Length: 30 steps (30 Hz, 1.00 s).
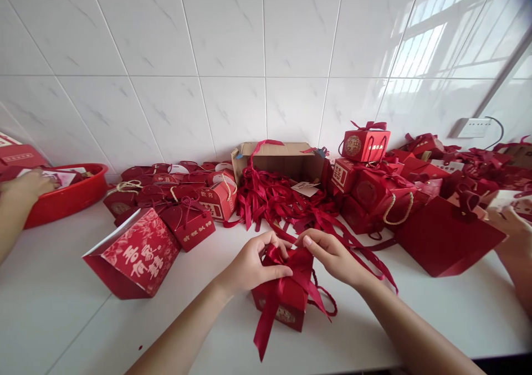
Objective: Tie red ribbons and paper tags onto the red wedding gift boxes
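- Box [293,311]: on table [75,297], front centre, under both hands; red, gold print on front.
- Ribbon [266,322]: red, looped on top of box, one tail hanging down the front.
- Left hand [260,261]: thumb and fingers pinching ribbon at box top.
- Right hand [330,253]: fingers curled, thumb and forefinger tips close at ribbon's upper edge; can't tell if pinched.
- Cord handle [331,303]: right side of box.
- Ribbon pile [270,195]: behind box, spilling from carton [286,149]; card [306,189] on it.
- Open box [145,258]: left of left hand, tilted, near finished-looking boxes [189,228].
- Stacked boxes [384,192]: right of pile.
- Big box [449,242]: right, beside a co-worker's hand [509,228].
- Another co-worker's hand [31,185]: far left, over red basin [66,206].
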Motion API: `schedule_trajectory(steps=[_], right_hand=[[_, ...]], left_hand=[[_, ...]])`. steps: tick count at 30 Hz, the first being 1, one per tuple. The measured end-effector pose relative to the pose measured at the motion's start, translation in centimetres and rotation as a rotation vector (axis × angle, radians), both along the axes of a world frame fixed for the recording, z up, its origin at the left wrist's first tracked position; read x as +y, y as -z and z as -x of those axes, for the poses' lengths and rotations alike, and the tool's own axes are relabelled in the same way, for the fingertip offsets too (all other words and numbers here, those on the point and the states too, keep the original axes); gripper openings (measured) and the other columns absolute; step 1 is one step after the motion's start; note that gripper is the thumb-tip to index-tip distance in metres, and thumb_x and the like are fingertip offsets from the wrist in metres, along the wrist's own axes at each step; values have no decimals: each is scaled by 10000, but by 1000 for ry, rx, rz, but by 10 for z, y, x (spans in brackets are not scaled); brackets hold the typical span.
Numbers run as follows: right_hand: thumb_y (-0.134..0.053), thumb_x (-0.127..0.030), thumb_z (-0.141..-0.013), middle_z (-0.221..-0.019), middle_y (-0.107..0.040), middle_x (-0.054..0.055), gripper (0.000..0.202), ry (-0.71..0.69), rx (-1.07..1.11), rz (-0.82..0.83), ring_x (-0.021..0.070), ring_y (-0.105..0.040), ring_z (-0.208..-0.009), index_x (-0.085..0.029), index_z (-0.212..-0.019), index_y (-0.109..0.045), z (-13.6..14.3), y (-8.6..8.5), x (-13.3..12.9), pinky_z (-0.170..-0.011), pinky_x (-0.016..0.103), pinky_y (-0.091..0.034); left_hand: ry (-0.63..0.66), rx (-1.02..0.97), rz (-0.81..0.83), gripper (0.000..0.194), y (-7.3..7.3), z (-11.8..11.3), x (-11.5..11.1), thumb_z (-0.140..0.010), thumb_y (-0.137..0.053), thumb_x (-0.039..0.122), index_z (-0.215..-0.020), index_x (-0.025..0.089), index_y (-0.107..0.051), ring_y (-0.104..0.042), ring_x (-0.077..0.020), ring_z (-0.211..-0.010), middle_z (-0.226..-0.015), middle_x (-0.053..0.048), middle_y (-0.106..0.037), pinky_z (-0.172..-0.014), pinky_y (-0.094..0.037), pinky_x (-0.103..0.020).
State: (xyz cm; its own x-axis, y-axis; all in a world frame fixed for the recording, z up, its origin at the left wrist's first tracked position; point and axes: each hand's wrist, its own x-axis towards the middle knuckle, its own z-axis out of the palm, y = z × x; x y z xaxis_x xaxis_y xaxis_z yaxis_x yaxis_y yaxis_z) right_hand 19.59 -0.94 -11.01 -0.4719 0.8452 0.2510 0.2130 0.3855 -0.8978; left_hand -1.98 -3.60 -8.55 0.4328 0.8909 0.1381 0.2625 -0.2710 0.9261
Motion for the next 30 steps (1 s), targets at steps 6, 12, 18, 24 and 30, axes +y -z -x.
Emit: schedule_trajectory(steps=[6,12,18,24,30], right_hand=[[-565,-494,-884,-1041,-620,82,403,-97,58,39,203,-576,-965,-176,-641,-516,0,0,-4,-835,321,-435],[-609,-436,-874,-1042,-630,86,351,-130,117,92,189,-592,-945,-178,-664,-496,-1,1,-3,-791,314,-466],[-572,-454,-892,-1021,-636,85,375,-152,120,69,184,-594,-925,-182,-653,-474,0,2,-4,-746,296,-476],[-604,-400,-879,-1059,-633,87,374,-150,133,46,183,-596,-939,-185,-622,-437,-1,-1,-4,-754,290,-466],[-602,-390,-880,-1062,-635,93,409,-143,102,12,178,-596,-897,-184,-592,-397,-1,-3,-4,-705,287,-454]], left_hand=[[61,-43,-67,393,5,7,2,-778,-711,327,-589,198,-392,-579,-261,-1143,-1042,-108,-688,-970,-433,-366],[41,-96,-75,345,4,8,0,-831,-636,362,-587,194,-460,-565,-271,-1179,-1024,-100,-703,-1020,-404,-390],[-52,-27,-15,126,2,1,-4,-768,-710,301,-710,209,-649,-585,-247,-1165,-936,-52,-721,-960,-444,-314],[-125,30,3,145,4,-2,-2,-686,-780,307,-679,189,-696,-644,-269,-1090,-1069,-77,-727,-897,-474,-325],[-135,31,-137,217,2,-1,-2,-647,-798,296,-558,186,-634,-646,-305,-1095,-777,-77,-740,-925,-478,-365]])
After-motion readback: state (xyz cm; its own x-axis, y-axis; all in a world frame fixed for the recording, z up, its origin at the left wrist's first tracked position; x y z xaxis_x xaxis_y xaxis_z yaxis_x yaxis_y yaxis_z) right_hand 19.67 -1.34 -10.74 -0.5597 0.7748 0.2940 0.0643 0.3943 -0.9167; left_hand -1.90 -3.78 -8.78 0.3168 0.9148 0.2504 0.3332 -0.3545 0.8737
